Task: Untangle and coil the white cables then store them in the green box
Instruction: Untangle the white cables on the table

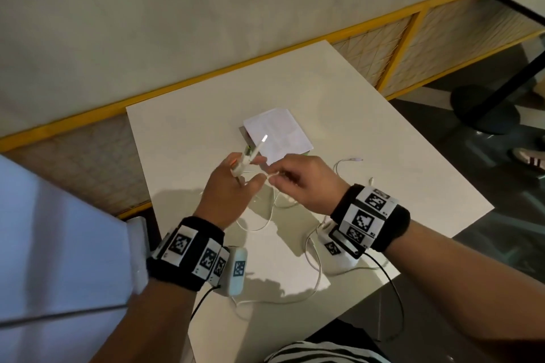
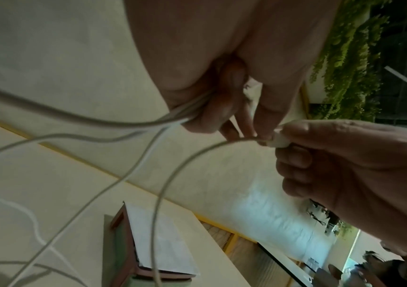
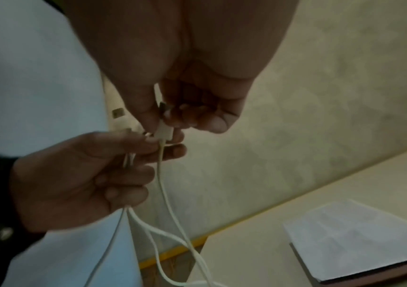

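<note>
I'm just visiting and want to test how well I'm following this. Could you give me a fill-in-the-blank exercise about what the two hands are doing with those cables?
1. The left hand grips several thin cables whose colour is ____.
2. The right hand pinches a small white plug at the end of one ____.
3. On the pale square table, a white sheet of ____ lies over the box.
4. Both hands are held ____ the table, not resting on it.

Missing words: white; cable; paper; above

Left hand (image 1: 225,186): raised, fingers curled round white cables (image 3: 158,194); Right hand (image 1: 303,183): raised beside it, pinching a plug (image 2: 278,140)
</note>
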`<state>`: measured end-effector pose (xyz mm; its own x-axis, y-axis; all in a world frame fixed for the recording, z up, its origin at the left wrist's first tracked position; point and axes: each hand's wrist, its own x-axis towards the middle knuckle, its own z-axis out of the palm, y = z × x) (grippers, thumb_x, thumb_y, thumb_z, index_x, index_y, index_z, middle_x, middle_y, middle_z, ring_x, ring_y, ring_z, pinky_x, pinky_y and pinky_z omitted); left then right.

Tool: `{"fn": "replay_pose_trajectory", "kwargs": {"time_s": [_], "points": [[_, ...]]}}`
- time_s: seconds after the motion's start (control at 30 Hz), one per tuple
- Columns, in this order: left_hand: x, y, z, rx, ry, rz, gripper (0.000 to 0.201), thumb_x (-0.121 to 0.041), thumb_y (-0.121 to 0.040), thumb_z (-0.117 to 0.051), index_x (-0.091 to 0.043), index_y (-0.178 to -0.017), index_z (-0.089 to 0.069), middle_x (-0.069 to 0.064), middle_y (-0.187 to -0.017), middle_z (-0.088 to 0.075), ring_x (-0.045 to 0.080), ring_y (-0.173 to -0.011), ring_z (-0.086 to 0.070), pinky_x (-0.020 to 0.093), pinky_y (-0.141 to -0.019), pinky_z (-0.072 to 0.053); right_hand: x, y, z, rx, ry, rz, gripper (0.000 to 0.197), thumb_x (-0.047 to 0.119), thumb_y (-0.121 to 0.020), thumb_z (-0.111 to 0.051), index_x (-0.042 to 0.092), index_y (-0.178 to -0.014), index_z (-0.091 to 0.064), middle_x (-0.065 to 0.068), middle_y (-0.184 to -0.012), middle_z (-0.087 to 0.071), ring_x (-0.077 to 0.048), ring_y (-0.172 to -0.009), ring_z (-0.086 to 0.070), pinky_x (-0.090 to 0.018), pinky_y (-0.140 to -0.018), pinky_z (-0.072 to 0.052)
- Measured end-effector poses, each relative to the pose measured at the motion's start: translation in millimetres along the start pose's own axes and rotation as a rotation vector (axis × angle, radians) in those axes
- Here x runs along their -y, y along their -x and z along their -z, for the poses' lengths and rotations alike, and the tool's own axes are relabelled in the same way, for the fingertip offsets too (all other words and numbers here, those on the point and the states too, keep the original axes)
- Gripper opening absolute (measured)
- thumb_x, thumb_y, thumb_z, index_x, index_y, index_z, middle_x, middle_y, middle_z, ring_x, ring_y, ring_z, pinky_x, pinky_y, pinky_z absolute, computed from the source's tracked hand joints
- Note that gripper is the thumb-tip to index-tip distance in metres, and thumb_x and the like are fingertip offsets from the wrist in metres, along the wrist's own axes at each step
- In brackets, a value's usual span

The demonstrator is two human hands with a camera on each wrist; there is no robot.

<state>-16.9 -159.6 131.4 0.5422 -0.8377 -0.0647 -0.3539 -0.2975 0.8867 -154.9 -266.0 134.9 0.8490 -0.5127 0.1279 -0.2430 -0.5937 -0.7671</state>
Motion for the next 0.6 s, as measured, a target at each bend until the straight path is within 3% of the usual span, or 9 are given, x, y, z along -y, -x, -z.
{"fn": "replay_pose_trajectory", "kwargs": {"time_s": [0.07, 0.13, 0.23, 0.3, 0.4, 0.47, 0.57, 0.6], "points": [[-0.9, 1.1, 0.9, 0.019, 0.000, 0.032, 0.011, -0.013, -0.086, -0.069, -0.022, -0.092, -0.070, -0.016, -0.047, -0.054, 0.005, -0.044, -0.043, 0.008, -0.049, -0.035, 2.4, -4.5, 6.8, -0.066, -0.077, -0.003, 0.017, 0.018, -0.088, -0.061, 0.005, -0.096, -0.069, 0.006, -0.075, -0.059, 0.009, -0.064, -0.054, -0.005, -0.062, -0.037], [-1.0, 5.9, 1.6, 0.056, 0.057, 0.048, 0.008, -0.017, -0.086, -0.071, -0.025, -0.084, -0.069, -0.016, -0.052, -0.062, 0.000, -0.045, -0.048, 0.007, -0.052, -0.036, 2.7, -7.0, 10.3, -0.098, -0.187, -0.063, 0.011, 0.014, -0.087, -0.064, 0.006, -0.094, -0.069, 0.002, -0.073, -0.062, 0.002, -0.062, -0.055, -0.007, -0.063, -0.039], [0.9, 10.3, -0.8, 0.079, 0.118, 0.051, 0.008, -0.022, -0.086, -0.072, -0.016, -0.081, -0.068, 0.003, -0.068, -0.069, 0.006, -0.062, -0.058, 0.015, -0.063, -0.043, 1.0, -9.1, 4.0, -0.089, -0.349, -0.119, 0.008, 0.018, -0.083, -0.069, 0.020, -0.089, -0.064, -0.010, -0.072, -0.063, -0.016, -0.062, -0.053, -0.024, -0.064, -0.045], [-0.7, 11.6, -5.6, 0.103, 0.085, 0.029, 0.021, -0.023, -0.090, -0.066, -0.004, -0.082, -0.064, 0.002, -0.064, -0.059, 0.007, -0.059, -0.052, 0.016, -0.059, -0.040, 0.0, -9.8, -3.5, -0.087, -0.416, -0.126, 0.014, 0.021, -0.081, -0.069, 0.030, -0.088, -0.061, -0.016, -0.075, -0.066, -0.020, -0.065, -0.057, -0.032, -0.065, -0.047], [-3.9, 12.7, -11.1, 0.111, 0.072, 0.054, 0.029, -0.038, -0.085, -0.051, -0.014, -0.070, -0.059, -0.011, -0.053, -0.053, 0.003, -0.052, -0.044, 0.026, -0.062, -0.038, 1.6, -10.2, -10.9, -0.091, -0.475, -0.121, 0.026, 0.013, -0.084, -0.065, 0.031, -0.099, -0.055, 0.000, -0.074, -0.067, -0.014, -0.064, -0.057, -0.029, -0.067, -0.047], [-2.3, 15.0, -12.9, 0.052, 0.124, 0.096, 0.028, -0.043, -0.082, -0.046, -0.022, -0.066, -0.056, -0.009, -0.055, -0.054, 0.002, -0.054, -0.045, 0.027, -0.066, -0.038, 0.2, -8.3, -16.3, -0.114, -0.506, -0.150, 0.027, 0.011, -0.084, -0.061, 0.031, -0.100, -0.052, 0.004, -0.077, -0.066, -0.015, -0.067, -0.056, -0.029, -0.067, -0.047], [5.7, 14.7, -11.3, -0.084, 0.227, 0.115, 0.035, -0.041, -0.087, -0.052, -0.013, -0.066, -0.055, -0.002, -0.062, -0.054, 0.006, -0.059, -0.053, 0.025, -0.067, -0.043, -14.4, 2.2, -27.1, -0.123, -0.432, -0.211, 0.017, 0.017, -0.081, -0.055, 0.027, -0.095, -0.055, 0.007, -0.079, -0.064, -0.013, -0.071, -0.057, -0.028, -0.069, -0.048], [7.2, 13.1, -10.2, -0.105, 0.298, 0.115, 0.036, -0.035, -0.093, -0.053, -0.009, -0.067, -0.053, 0.000, -0.059, -0.053, 0.007, -0.057, -0.055, 0.024, -0.066, -0.046, -23.8, 7.2, -30.9, -0.109, -0.373, -0.233, 0.014, 0.017, -0.083, -0.055, 0.025, -0.095, -0.057, 0.009, -0.079, -0.063, -0.008, -0.070, -0.057, -0.024, -0.070, -0.047]]}}
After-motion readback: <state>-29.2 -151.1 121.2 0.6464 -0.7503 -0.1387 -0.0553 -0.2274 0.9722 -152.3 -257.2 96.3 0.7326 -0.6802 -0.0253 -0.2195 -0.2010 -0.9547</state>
